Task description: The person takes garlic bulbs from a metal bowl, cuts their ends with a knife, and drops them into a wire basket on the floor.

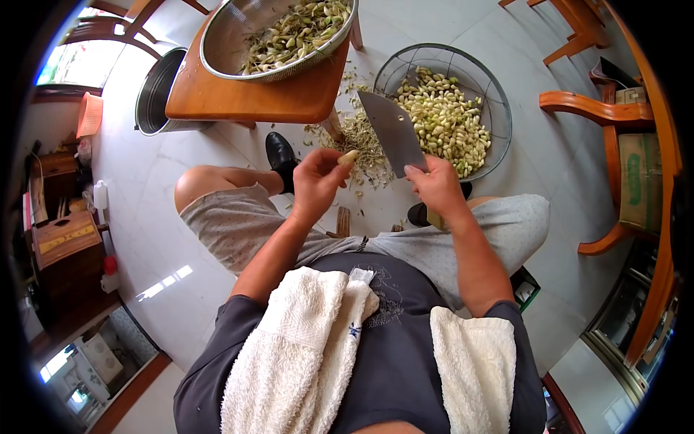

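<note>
My left hand [318, 181] pinches a small pale bulb [348, 157] between thumb and fingertips. In my right hand [437, 186] is a broad cleaver [394, 134], its grey blade pointing up and left; the handle is mostly hidden by the fingers. The blade and the bulb are apart. Beyond the cleaver, pale trimmed bulbs [452, 119] lie in a wide round wire-framed basket [500, 94] on the floor. Above my left hand, a perforated metal colander [217, 54] with untrimmed, stalky bulbs [300, 36] rests on a wooden stool [253, 101].
Dry trimmings [369, 141] litter the floor between stool and basket. A metal bucket [155, 94] stands left of the stool. Wooden chairs [603, 108] and a cardboard box [640, 181] are at the right. A wooden cabinet [69, 242] is at the left.
</note>
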Motion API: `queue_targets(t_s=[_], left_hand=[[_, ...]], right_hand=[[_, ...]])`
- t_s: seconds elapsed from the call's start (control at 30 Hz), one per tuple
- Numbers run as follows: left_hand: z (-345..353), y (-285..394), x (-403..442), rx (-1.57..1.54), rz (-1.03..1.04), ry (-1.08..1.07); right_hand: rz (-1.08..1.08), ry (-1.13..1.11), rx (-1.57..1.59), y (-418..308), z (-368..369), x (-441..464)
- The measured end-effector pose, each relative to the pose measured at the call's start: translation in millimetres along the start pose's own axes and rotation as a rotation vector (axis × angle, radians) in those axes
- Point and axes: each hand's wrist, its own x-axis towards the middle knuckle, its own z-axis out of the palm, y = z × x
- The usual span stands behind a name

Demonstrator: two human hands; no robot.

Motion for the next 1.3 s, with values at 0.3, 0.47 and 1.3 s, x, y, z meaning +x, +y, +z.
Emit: queue_targets(t_s=[0.3,0.47,1.3], left_hand=[[-6.9,-9.1,7.9,-0.783,-0.515,-0.132],[-2.4,-10.3,6.7,-0.678,-0.455,-0.123],[-10.5,-10.9,9.5,-0.996,-0.792,-0.179]], right_hand=[[-0.168,-0.102,0.014,-7.1,8.9,-11.5],[-0.128,-0.169,-0.034,-13.5,9.2,-12.6],[-0.206,-0.076,-0.145,-8.4,6.3,-9.0]])
